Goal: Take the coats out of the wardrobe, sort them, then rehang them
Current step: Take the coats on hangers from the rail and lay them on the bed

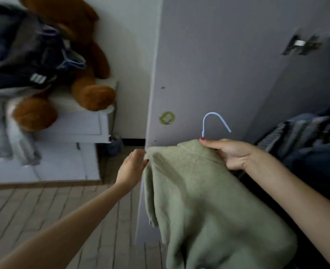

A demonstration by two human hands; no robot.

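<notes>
In front of the grey wardrobe door, low and close to the body, the green coat hangs on a pale blue hanger whose hook stands up clear of the collar, its open end pointing to the person's right. The right hand makes the grip: fingers curled around the collar and the hanger's neck, thumb tip at the base of the hook, so the garment's weight falls straight below that hand. The coat's long axis runs downward and toward the camera. The left hand is spread, fingers straight, its fingertips touching the coat's left shoulder edge; it pinches nothing. Dark hanging clothes show to the right, inside the wardrobe, on the side of the gripping hand. Judgement: the hook's lie relative to the rail, which is out of view, decides the next move, and the right hand is the nearer one. To the left, a heap of dark garments lies with a brown plush bear on a white cabinet.
</notes>
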